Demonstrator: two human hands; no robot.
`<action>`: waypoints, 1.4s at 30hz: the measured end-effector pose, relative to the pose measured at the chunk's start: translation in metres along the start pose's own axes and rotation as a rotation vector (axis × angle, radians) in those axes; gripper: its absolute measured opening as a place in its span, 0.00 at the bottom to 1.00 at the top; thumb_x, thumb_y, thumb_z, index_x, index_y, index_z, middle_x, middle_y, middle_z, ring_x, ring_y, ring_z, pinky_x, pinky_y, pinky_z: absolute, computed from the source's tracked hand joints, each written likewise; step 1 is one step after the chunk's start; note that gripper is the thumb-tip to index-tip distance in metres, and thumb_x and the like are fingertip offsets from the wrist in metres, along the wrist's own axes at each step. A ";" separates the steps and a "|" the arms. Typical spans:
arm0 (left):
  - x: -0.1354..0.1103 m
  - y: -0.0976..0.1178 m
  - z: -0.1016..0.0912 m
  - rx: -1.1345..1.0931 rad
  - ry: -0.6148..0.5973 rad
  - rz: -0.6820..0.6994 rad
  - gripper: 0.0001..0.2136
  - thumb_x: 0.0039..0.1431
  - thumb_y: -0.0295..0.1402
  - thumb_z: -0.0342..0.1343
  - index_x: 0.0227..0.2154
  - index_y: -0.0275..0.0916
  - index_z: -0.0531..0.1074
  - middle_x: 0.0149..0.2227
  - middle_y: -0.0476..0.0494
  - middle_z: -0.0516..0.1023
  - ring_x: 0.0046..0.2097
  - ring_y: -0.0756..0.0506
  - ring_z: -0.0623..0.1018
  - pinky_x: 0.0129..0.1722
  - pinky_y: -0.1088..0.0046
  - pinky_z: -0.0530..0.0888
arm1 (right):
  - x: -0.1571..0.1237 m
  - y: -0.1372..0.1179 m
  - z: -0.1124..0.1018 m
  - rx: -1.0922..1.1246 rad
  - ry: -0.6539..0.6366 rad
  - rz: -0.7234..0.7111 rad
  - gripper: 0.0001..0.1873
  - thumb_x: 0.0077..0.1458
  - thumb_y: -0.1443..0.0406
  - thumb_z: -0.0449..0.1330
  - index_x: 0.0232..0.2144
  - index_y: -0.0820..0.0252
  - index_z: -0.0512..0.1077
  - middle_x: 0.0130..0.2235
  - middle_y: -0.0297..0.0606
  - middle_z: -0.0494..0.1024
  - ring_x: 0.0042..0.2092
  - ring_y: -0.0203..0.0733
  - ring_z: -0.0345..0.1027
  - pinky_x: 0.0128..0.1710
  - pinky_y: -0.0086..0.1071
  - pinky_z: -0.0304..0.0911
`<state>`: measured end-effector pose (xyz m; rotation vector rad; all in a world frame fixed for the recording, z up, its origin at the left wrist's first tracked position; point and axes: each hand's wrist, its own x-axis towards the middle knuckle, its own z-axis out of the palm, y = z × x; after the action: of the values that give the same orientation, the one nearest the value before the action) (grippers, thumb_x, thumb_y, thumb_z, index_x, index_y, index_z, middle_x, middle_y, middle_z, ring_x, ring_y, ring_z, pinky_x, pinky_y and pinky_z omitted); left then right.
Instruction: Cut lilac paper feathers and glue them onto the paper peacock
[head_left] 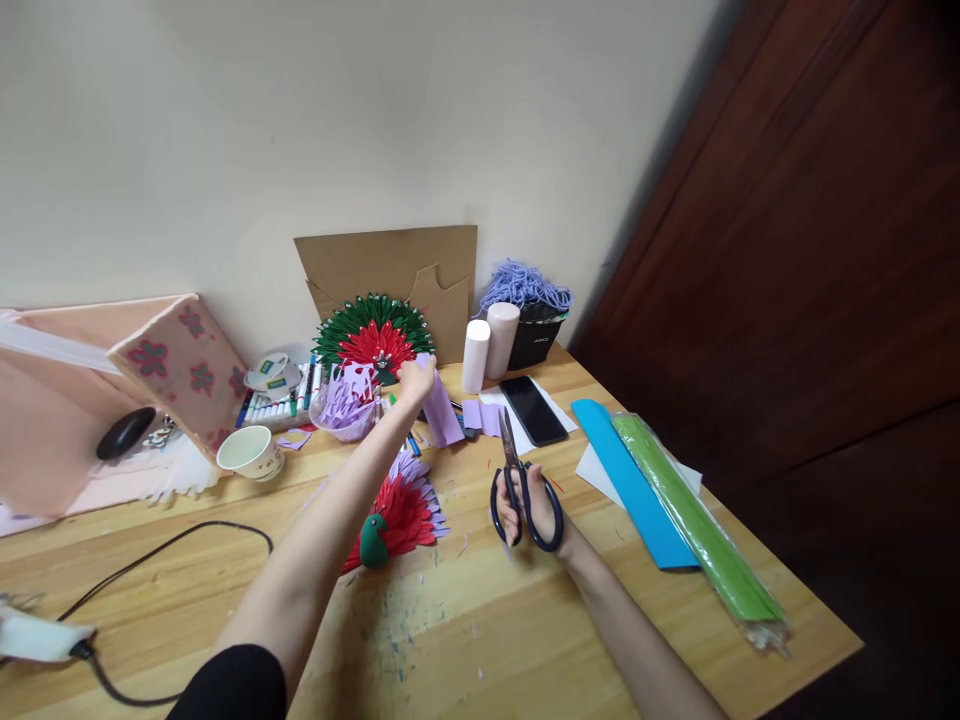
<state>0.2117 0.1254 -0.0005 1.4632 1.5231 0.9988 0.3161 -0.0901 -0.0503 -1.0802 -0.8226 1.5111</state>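
Observation:
My left hand [417, 380] reaches to the back of the table and pinches the top of a purple strip [444, 415], paper or felt. In my right hand [538, 500] are scissors with dark blue handles [517, 480], their blades pointing away and close together. Small purple pieces [481, 417] lie just beyond the blade tips. Under my left forearm sits a red and purple peacock-like craft [397, 520] with a green head, partly hidden. A clear bowl of purple scraps [346, 405] stands left of my left hand.
A green and red fan-shaped craft [375, 340] leans on cardboard [375, 255]. White bottles [475, 357], a phone [534, 410] and a black box of yarn [534, 335] stand behind. Blue [637, 490] and green rolls [697, 520] lie right; a paper cup [251, 455] and corded glue gun [41, 635] left.

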 end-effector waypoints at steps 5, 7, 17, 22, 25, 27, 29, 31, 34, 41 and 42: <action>-0.026 -0.012 0.021 0.320 -0.146 0.212 0.14 0.48 0.30 0.58 0.38 0.33 0.68 0.47 0.30 0.70 0.55 0.36 0.63 0.54 0.62 0.56 | 0.000 -0.003 -0.002 0.006 0.013 -0.034 0.38 0.32 0.30 0.45 0.22 0.58 0.58 0.12 0.23 0.58 0.11 0.30 0.53 0.11 0.26 0.56; -0.037 -0.020 0.033 0.410 -0.211 0.243 0.13 0.44 0.32 0.61 0.34 0.33 0.70 0.44 0.31 0.73 0.55 0.33 0.64 0.54 0.59 0.55 | 0.000 -0.003 -0.002 0.003 0.033 -0.053 0.38 0.33 0.30 0.45 0.22 0.58 0.58 0.11 0.23 0.58 0.11 0.30 0.53 0.11 0.25 0.55; -0.057 -0.026 0.036 0.373 -0.232 0.268 0.10 0.53 0.29 0.51 0.38 0.31 0.69 0.40 0.31 0.74 0.47 0.37 0.71 0.46 0.63 0.63 | 0.003 -0.003 -0.001 0.030 0.108 -0.043 0.35 0.36 0.32 0.47 0.21 0.57 0.58 0.11 0.23 0.57 0.11 0.30 0.54 0.12 0.26 0.55; -0.095 -0.017 -0.002 0.174 -0.294 0.254 0.15 0.60 0.37 0.41 0.36 0.33 0.69 0.34 0.41 0.75 0.35 0.45 0.74 0.34 0.72 0.69 | 0.008 0.007 0.001 -0.032 0.214 -0.054 0.28 0.43 0.39 0.53 0.24 0.58 0.60 0.15 0.28 0.67 0.15 0.32 0.61 0.19 0.29 0.63; -0.124 -0.019 -0.023 -0.096 -0.402 0.173 0.13 0.57 0.38 0.45 0.32 0.33 0.69 0.28 0.45 0.73 0.30 0.47 0.72 0.30 0.74 0.69 | 0.003 0.008 0.004 -0.160 0.246 -0.177 0.23 0.48 0.45 0.56 0.29 0.59 0.62 0.18 0.33 0.72 0.22 0.38 0.69 0.27 0.33 0.66; -0.139 -0.024 -0.033 -0.125 -0.442 0.130 0.11 0.54 0.38 0.49 0.29 0.33 0.69 0.25 0.47 0.72 0.28 0.48 0.71 0.29 0.74 0.68 | 0.000 0.006 0.006 -0.153 0.289 -0.242 0.20 0.47 0.49 0.59 0.32 0.58 0.61 0.20 0.33 0.74 0.25 0.41 0.71 0.30 0.34 0.66; -0.147 -0.030 -0.041 -0.075 -0.457 0.117 0.11 0.53 0.37 0.50 0.28 0.34 0.70 0.25 0.47 0.72 0.29 0.47 0.71 0.30 0.73 0.67 | -0.002 0.004 0.008 -0.145 0.372 -0.265 0.21 0.44 0.52 0.63 0.32 0.57 0.60 0.21 0.31 0.73 0.25 0.41 0.71 0.30 0.35 0.66; -0.150 -0.035 -0.047 -0.029 -0.481 0.114 0.11 0.53 0.36 0.50 0.30 0.34 0.71 0.28 0.45 0.74 0.32 0.45 0.72 0.34 0.71 0.68 | -0.001 0.002 0.008 -0.172 0.455 -0.258 0.21 0.41 0.55 0.66 0.32 0.57 0.60 0.21 0.30 0.73 0.24 0.41 0.71 0.30 0.34 0.66; -0.151 -0.036 -0.050 -0.013 -0.455 0.107 0.12 0.53 0.37 0.50 0.34 0.33 0.72 0.34 0.41 0.76 0.38 0.43 0.73 0.38 0.69 0.68 | 0.000 0.005 0.008 -0.168 0.471 -0.243 0.22 0.39 0.56 0.67 0.31 0.57 0.61 0.20 0.29 0.72 0.25 0.40 0.71 0.28 0.33 0.67; -0.151 -0.023 -0.046 -0.025 -0.419 0.145 0.17 0.43 0.43 0.61 0.30 0.33 0.74 0.29 0.43 0.76 0.31 0.46 0.72 0.30 0.73 0.67 | -0.003 0.008 0.019 -0.260 0.375 -0.249 0.19 0.42 0.54 0.65 0.29 0.58 0.62 0.21 0.30 0.72 0.25 0.39 0.70 0.29 0.32 0.66; -0.150 -0.022 -0.047 -0.021 -0.415 0.137 0.17 0.44 0.45 0.60 0.27 0.32 0.74 0.26 0.44 0.75 0.28 0.47 0.71 0.27 0.74 0.66 | -0.003 0.007 0.020 -0.235 0.357 -0.244 0.19 0.44 0.52 0.63 0.30 0.58 0.62 0.21 0.31 0.72 0.24 0.38 0.70 0.30 0.32 0.66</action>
<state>0.1644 -0.0262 -0.0001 1.6552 1.1236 0.7265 0.2952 -0.0939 -0.0487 -1.3231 -0.8570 0.9973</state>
